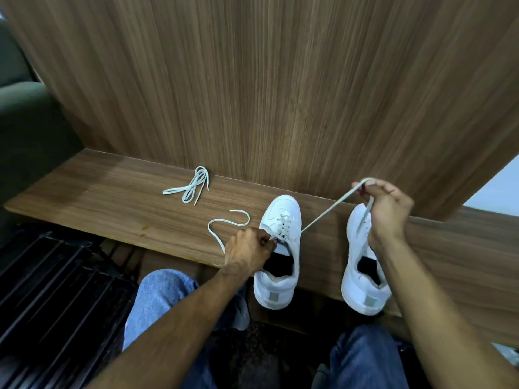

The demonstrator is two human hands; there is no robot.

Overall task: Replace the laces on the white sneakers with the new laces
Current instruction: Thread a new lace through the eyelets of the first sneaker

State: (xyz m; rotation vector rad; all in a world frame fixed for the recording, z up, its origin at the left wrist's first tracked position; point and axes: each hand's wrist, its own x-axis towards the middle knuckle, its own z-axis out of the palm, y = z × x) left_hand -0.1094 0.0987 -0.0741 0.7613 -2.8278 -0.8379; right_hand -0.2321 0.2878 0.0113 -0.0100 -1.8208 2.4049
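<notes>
Standing toe-to-wall on the wooden ledge (112, 189), both white sneakers overhang its near edge; the left sneaker (278, 248) is part-laced, the right sneaker (362, 262) shows no lacing. The right hand (389, 209) grips the lace (323, 217) pulled taut upward; the left hand (248, 248) pinches the lace's other run at the eyelets. Risks: uneven pulling could leave unequal ends, or drag the shoe off the ledge. A spare lace bundle (193, 186) lies well apart.

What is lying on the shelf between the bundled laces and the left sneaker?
In the head view, a loose curving lace end lies on the wooden shelf between the bundled laces and the left sneaker.
</notes>
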